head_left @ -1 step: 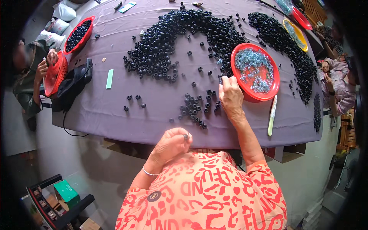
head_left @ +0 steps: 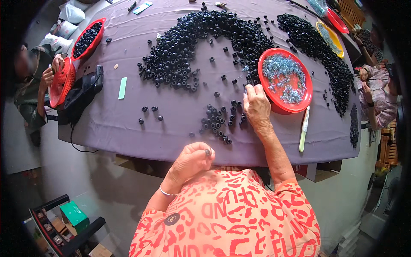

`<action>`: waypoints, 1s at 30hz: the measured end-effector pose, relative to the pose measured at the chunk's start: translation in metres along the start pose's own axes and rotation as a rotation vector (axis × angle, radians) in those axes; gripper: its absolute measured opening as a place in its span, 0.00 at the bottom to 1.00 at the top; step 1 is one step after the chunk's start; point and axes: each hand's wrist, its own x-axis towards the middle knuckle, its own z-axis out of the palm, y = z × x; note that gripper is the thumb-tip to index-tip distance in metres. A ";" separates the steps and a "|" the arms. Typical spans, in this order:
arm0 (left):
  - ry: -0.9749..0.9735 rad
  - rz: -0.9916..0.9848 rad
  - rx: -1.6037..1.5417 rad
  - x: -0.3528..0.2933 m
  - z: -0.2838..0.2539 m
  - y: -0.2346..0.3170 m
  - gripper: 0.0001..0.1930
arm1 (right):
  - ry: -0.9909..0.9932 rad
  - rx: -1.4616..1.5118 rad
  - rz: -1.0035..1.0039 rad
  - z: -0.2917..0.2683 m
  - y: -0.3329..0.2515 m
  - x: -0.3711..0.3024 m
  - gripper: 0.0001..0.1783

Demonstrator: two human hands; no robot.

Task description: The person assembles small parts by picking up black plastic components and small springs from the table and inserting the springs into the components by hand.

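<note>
My left hand [head_left: 192,157] is closed in front of my body at the table's near edge. It pinches a small black cap [head_left: 208,152], round and hollow-looking. My right hand [head_left: 257,105] is over the table, its fingertips pinched together beside a red bowl [head_left: 310,95]. Whatever lies between those fingertips is too small or hidden to make out. Tiny clear bluish pieces [head_left: 280,68] fill part of the bowl. Between my hands lies a loose cluster of black caps [head_left: 213,120], and beyond it curves a large heap of the same caps [head_left: 175,55].
A knife with a pale green handle [head_left: 303,137] lies right of the bowl. A light green strip [head_left: 122,88] is at left. Another black heap [head_left: 317,51] and a yellow bowl [head_left: 338,50] are at far right. People sit at both sides; one is by a red basket [head_left: 64,83].
My right hand has shifted very slightly left beside the red bowl. My left hand still pinches the black cap in nearly the same place.
</note>
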 end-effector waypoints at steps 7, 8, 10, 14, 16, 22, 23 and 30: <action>-0.045 0.076 0.063 0.005 -0.021 -0.001 0.07 | -0.061 0.451 0.005 -0.017 0.004 -0.020 0.09; -0.042 0.085 0.069 0.006 -0.022 -0.001 0.07 | -0.053 0.450 0.059 -0.018 0.009 -0.018 0.08; -0.040 0.094 0.077 0.007 -0.022 -0.001 0.07 | -0.001 0.421 0.081 -0.019 0.015 -0.012 0.06; -0.044 0.095 0.112 0.011 -0.024 -0.004 0.07 | 0.091 0.223 -0.060 -0.014 0.007 0.018 0.06; -0.049 0.098 0.109 0.011 -0.023 -0.004 0.07 | 0.052 0.099 -0.120 0.001 0.008 0.032 0.08; -0.033 0.094 0.095 0.010 -0.023 -0.006 0.07 | -0.037 -0.020 -0.318 0.024 0.020 0.050 0.02; -0.034 0.095 0.085 0.011 -0.024 -0.006 0.07 | -0.102 -0.034 -0.319 0.025 0.020 0.052 0.03; -0.101 0.102 0.059 0.016 -0.031 -0.006 0.08 | -0.287 0.030 -0.306 0.022 0.028 0.063 0.04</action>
